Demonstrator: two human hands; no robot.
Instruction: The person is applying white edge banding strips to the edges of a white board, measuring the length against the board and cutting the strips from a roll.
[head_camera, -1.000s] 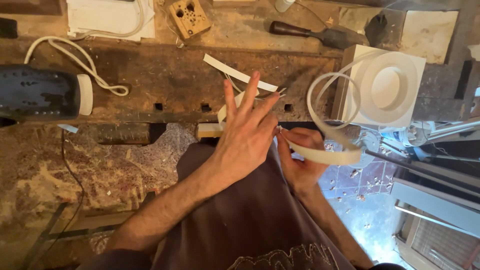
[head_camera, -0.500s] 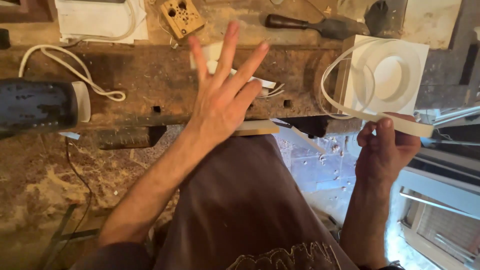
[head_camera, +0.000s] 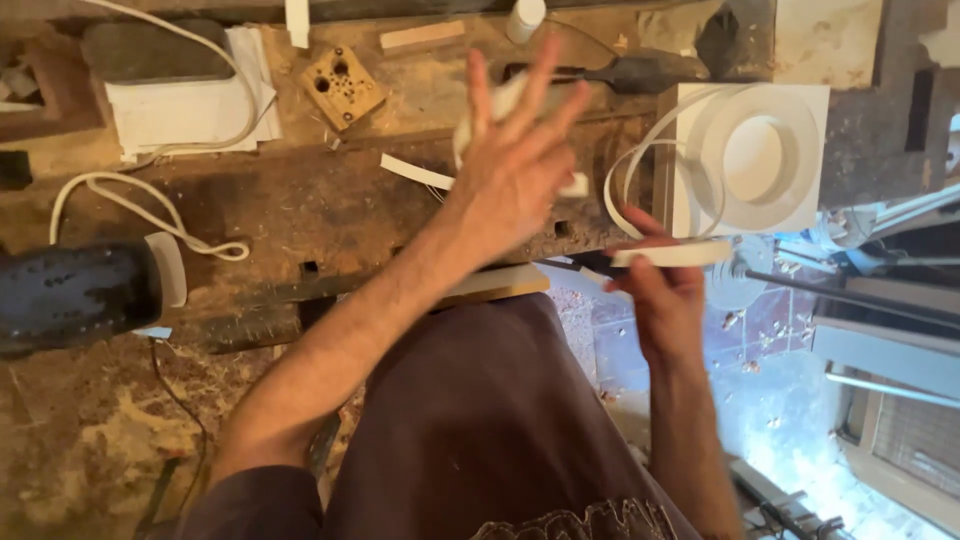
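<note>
Since half a second ago, left hand, fingers spread and empty, lifted further over the scarred wooden worktop; right hand, fingers clamped on a thin white curling plastic strip, just below the white square moulded block.

small drilled wooden block near desk far edge | white cord at left | chisel along far edge | sawdust on floor
</note>
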